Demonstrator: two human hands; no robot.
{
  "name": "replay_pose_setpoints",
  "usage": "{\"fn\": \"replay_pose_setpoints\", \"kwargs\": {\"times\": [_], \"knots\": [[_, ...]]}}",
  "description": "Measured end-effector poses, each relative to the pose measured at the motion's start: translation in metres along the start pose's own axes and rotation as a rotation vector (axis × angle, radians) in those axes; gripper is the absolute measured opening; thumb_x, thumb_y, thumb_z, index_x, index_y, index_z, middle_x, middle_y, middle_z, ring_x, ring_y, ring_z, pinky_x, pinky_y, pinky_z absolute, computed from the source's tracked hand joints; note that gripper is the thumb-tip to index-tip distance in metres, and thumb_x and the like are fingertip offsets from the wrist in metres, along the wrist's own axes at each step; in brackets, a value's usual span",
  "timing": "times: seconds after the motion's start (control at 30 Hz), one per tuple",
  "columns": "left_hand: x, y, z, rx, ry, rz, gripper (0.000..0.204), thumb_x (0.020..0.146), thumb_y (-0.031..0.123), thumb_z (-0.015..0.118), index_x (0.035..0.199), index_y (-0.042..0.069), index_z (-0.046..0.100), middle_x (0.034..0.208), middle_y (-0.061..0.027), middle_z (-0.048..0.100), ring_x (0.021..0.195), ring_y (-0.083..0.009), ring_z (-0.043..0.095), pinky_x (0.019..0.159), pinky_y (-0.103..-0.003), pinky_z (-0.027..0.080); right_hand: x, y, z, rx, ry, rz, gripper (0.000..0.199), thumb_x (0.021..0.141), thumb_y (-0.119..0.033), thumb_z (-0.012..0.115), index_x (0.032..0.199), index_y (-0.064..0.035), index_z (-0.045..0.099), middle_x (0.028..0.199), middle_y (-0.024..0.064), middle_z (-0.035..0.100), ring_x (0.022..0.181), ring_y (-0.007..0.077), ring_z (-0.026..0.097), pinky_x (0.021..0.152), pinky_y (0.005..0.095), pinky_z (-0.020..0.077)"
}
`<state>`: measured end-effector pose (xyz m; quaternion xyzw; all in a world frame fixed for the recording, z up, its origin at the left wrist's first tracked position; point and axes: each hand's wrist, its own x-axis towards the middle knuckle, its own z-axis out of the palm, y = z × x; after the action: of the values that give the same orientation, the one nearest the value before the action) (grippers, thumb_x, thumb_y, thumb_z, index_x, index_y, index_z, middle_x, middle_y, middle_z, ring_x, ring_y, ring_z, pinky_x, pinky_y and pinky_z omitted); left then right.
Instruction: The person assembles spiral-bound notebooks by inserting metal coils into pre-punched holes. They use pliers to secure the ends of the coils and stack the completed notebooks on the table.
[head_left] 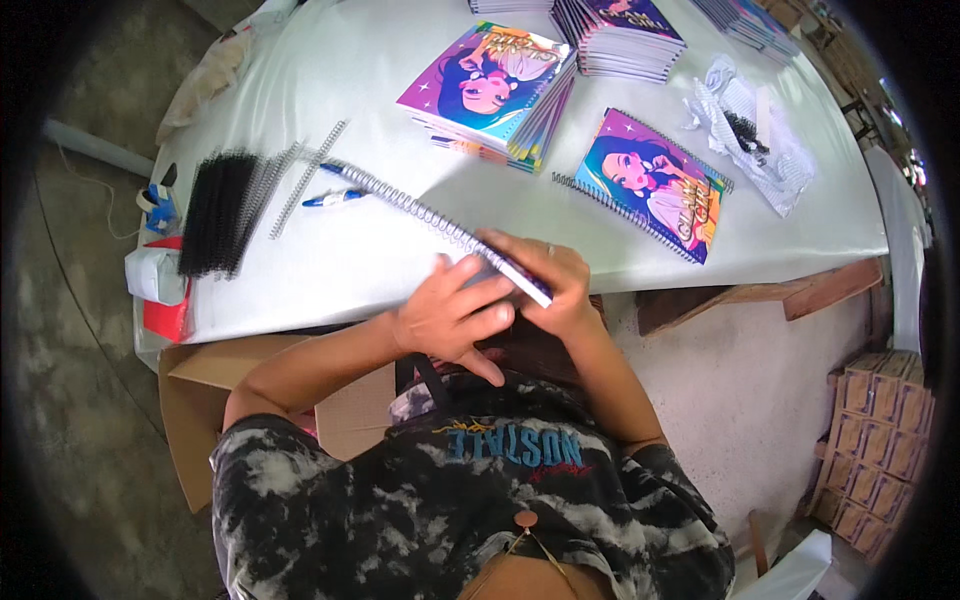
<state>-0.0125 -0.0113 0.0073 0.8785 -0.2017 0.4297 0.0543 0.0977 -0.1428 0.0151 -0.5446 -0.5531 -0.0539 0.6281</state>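
At the near edge of the white-covered table (330, 275), a spiral notebook (525, 282) is held up, shown almost edge-on, its coil (430, 217) slanting away toward the bundle of loose coils (220, 215) on the left. Its near end is gripped by the right hand (552, 278), fingers closed round the covers and pages. And the left hand (458, 305)? Opened wide, fingers spread, right beside the notebook; whether the cover is being touched cannot be told, as the fingers are blurred.

Little weight is to be expected here, easily borne by one hand. Some bend can be expected from the paper block, and the cover, judged by the smooth-looking matching notebook (650, 182) laid on the table, may be found slippery. The coil is the part to be watched: springy, probably, and easily squashed or bent if squeezed. So the firmest hold is offered by the page block, with the thumb set on one cover and the fingers on the other, clear of the loops. Steadiness could be added by a flat palm laid against the cover, the pages thus being stopped from fanning out.
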Motion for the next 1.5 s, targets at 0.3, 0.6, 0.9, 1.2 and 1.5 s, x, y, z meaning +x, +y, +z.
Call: {"fn": "replay_pose_setpoints", "kwargs": {"times": [0.3,0.6,0.9,1.2,1.5], "knots": [[0.001,0.009,-0.001,-0.188,-0.202,-0.046,0.090,0.067,0.068,0.057,0.128,0.005,0.037,0.112,-0.0226,0.047,0.106,-0.0456,0.042,0.083,-0.067,0.028,0.007,0.003,0.001,0.055,0.018,0.072,0.043,0.064,-0.001,0.064,0.107,-0.0019,0.061,0.096,0.0144,0.065,0.085,0.0277,0.065,0.072,0.0336,0.0513],[0.009,0.021,0.021,-0.140,-0.109,-0.180,0.088,0.077,0.057,0.052,0.134,-0.005,0.027,0.138,-0.0349,0.013,0.124,-0.0567,0.014,0.093,-0.069,0.014,0.000,0.010,0.003,-0.032,0.160,0.112,0.042,0.071,-0.008,0.066,0.112,-0.0032,0.058,0.098,0.0139,0.065,0.088,0.0299,0.064,0.074,0.0335,0.0511],[0.107,0.034,-0.044,-0.494,0.047,-0.624,0.025,0.090,0.004,0.041,0.109,-0.008,0.055,0.092,-0.0172,0.064,0.075,-0.0219,0.065,0.068,-0.029,0.051,0.046,-0.067,-0.056,-0.396,-0.146,0.034,0.059,0.078,-0.033,0.059,0.127,-0.0052,0.041,0.113,0.0150,0.047,0.113,0.0347,0.040,0.096,0.0457,0.0259],[0.104,0.005,0.018,-1.576,0.097,-1.226,0.018,0.086,0.007,0.059,0.100,-0.003,0.060,0.088,-0.0073,0.064,0.076,-0.0077,0.058,0.067,-0.020,0.048,0.039,-0.038,-0.085,0.148,0.146,0.621,0.013,0.073,0.002,0.066,0.084,0.0026,0.057,0.077,0.0076,0.063,0.071,0.0094,0.059,0.063,0.0238,0.0458],[0.113,-0.021,0.030,-1.421,-0.018,-0.864,0.006,0.080,-0.001,0.058,0.086,0.001,0.058,0.078,-0.0002,0.055,0.067,-0.0045,0.050,0.062,-0.020,0.042,0.047,-0.057,-0.083,-0.164,0.109,0.576,0.016,0.067,0.004,0.067,0.080,0.0001,0.058,0.076,0.0122,0.062,0.068,0.0194,0.061,0.063,0.0286,0.0459]]}}
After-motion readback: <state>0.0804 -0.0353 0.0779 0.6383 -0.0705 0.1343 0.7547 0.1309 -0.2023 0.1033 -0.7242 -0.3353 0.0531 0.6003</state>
